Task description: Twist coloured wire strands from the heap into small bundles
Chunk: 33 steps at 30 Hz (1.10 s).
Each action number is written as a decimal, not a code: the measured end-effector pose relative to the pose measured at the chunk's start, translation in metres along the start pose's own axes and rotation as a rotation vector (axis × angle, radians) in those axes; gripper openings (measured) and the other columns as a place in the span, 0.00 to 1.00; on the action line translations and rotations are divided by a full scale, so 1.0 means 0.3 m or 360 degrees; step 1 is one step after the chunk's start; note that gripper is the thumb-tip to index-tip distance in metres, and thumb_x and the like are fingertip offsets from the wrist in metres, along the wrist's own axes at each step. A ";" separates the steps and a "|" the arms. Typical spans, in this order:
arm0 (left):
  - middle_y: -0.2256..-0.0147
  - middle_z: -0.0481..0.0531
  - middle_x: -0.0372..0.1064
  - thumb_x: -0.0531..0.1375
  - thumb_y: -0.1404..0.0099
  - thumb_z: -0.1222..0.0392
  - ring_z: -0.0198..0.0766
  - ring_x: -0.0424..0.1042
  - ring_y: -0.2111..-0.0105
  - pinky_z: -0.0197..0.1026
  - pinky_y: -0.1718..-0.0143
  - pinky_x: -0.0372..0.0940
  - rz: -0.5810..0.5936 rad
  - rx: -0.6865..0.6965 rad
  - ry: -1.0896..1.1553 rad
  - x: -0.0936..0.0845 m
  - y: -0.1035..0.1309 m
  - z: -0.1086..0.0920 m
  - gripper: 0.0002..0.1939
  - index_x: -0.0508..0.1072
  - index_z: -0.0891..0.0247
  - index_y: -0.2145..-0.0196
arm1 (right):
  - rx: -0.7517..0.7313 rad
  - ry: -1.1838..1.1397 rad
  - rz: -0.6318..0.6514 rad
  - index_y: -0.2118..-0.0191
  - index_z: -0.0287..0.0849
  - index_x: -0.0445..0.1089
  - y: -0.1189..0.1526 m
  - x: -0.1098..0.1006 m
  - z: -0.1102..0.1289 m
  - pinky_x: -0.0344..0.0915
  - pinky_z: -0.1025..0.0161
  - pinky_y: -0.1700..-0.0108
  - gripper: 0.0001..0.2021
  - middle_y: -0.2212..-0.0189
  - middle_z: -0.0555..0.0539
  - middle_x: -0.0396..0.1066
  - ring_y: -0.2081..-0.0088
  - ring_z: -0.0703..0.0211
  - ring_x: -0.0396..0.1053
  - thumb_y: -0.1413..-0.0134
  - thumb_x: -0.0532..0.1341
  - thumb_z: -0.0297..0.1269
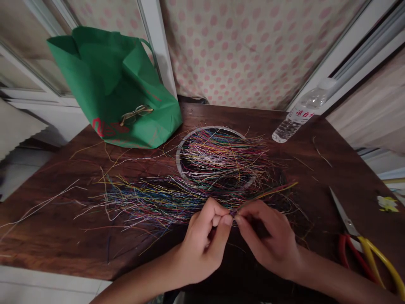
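Note:
My left hand (205, 242) and my right hand (268, 240) meet at the front middle of the table, thumbs and forefingers closed in a pinch. Between the fingertips sits a small piece of a thin bundle of coloured wires (275, 190), whose green, yellow and reddish ends stick out to the upper right past my right hand. The exact grip point is tiny and partly covered by the fingers. Just beyond my hands spreads a long loose heap of thin coloured wires (152, 200). Behind it, a second pile of wires (218, 154) lies across a dark round plate with a pale rim (179, 162).
A green bag (148, 109) stands at the back left with eyeglasses (137, 113) against it. A water bottle (299, 116) stands at the back right. Scissors (351, 228) with red and yellow handles lie beside my right arm. Stray wires (47, 207) extend leftwards over the wooden table (79, 242).

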<state>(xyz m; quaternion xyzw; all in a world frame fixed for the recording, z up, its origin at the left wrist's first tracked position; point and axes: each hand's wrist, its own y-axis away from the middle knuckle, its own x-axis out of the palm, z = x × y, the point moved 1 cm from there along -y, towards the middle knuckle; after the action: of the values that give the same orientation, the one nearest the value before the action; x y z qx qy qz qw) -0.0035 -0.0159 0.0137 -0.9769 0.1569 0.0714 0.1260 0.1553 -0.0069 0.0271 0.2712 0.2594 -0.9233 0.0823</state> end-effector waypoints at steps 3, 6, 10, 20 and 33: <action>0.80 0.39 0.46 0.50 0.33 0.68 0.28 0.48 0.83 0.32 0.82 0.47 0.0043 0.0185 -0.0073 -0.018 0.005 -0.004 0.05 0.59 0.59 0.65 | 0.0458 -0.0721 0.0431 0.68 0.41 0.63 -0.032 -0.015 -0.008 0.57 0.70 0.79 0.03 0.80 0.55 0.61 0.80 0.69 0.59 0.42 0.57 0.31; 0.79 0.41 0.53 0.52 0.35 0.69 0.29 0.53 0.81 0.32 0.80 0.51 0.0168 0.0231 -0.0252 -0.032 0.004 -0.012 0.05 0.61 0.60 0.65 | 0.0732 -0.1311 0.0995 0.69 0.40 0.62 -0.068 -0.034 -0.062 0.53 0.72 0.82 0.07 0.83 0.58 0.59 0.84 0.71 0.56 0.44 0.60 0.36; 0.80 0.43 0.58 0.53 0.37 0.68 0.32 0.59 0.80 0.36 0.75 0.57 0.0448 0.0323 -0.0542 -0.031 -0.008 -0.035 0.04 0.63 0.61 0.68 | 0.0800 -0.1339 0.1609 0.70 0.39 0.64 -0.124 -0.056 -0.145 0.49 0.73 0.85 0.11 0.84 0.58 0.59 0.86 0.73 0.52 0.47 0.62 0.41; 0.76 0.46 0.61 0.49 0.34 0.66 0.33 0.61 0.76 0.37 0.74 0.57 0.0511 -0.0098 -0.0378 -0.010 -0.048 0.000 0.06 0.62 0.62 0.68 | -0.0473 0.0855 0.1194 0.72 0.38 0.68 -0.150 -0.103 0.037 0.50 0.63 0.78 0.07 0.81 0.50 0.66 0.81 0.64 0.57 0.48 0.55 0.23; 0.86 0.35 0.41 0.58 0.39 0.59 0.24 0.37 0.86 0.32 0.85 0.36 0.0219 -0.0886 0.1250 -0.017 -0.079 0.017 0.10 0.60 0.62 0.75 | -0.1435 0.1395 0.0389 0.68 0.42 0.72 -0.051 -0.066 0.011 0.54 0.61 0.79 0.09 0.81 0.50 0.68 0.80 0.62 0.60 0.42 0.56 0.24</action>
<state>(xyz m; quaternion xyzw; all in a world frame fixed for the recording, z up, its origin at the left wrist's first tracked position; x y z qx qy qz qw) -0.0011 0.0085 0.0150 -0.9140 0.2317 -0.2554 -0.2140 0.1660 0.0045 0.0469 0.5900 0.5991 -0.5108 0.1792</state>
